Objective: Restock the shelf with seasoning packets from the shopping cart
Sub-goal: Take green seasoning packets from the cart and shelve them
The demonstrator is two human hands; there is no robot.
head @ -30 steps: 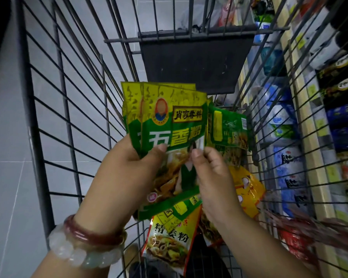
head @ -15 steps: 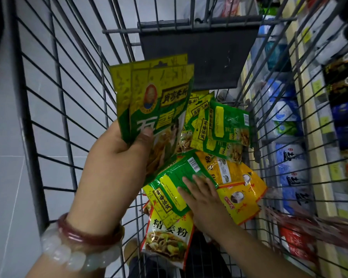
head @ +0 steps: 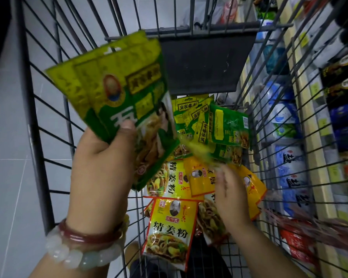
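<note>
A wire shopping cart (head: 38, 137) fills the view from above, with store shelves (head: 313, 101) of bagged and bottled goods running along the far side of the right hand, beyond the cart's wire wall. The left hand (head: 100, 167), with two bead bracelets (head: 84, 249) at its wrist, is raised above the cart and grips a fanned stack of green five-spice seasoning packets (head: 127, 93) between thumb and curled fingers; at least three overlapping tops show, though blur hides an exact count. Below and just beyond the right hand (head: 229, 195) lie the packets not yet gathered. A loose pile of about five green packets (head: 219, 125) sits past its fingertips, toward the cart's far end. Yellow ginger-powder packets (head: 169, 229) lie beside and under the hand, about five visible, one flat between the two wrists. The right hand reaches down into these with fingers spread; a blurred yellow-green streak (head: 197, 151) sits at its fingertips, and I cannot tell whether it pinches a packet or merely touches the pile. Judging from this, the restock is at an early stage: packets are being collected in the left hand, none is seen going onto a shelf, and most of the stock remains in the cart.
</note>
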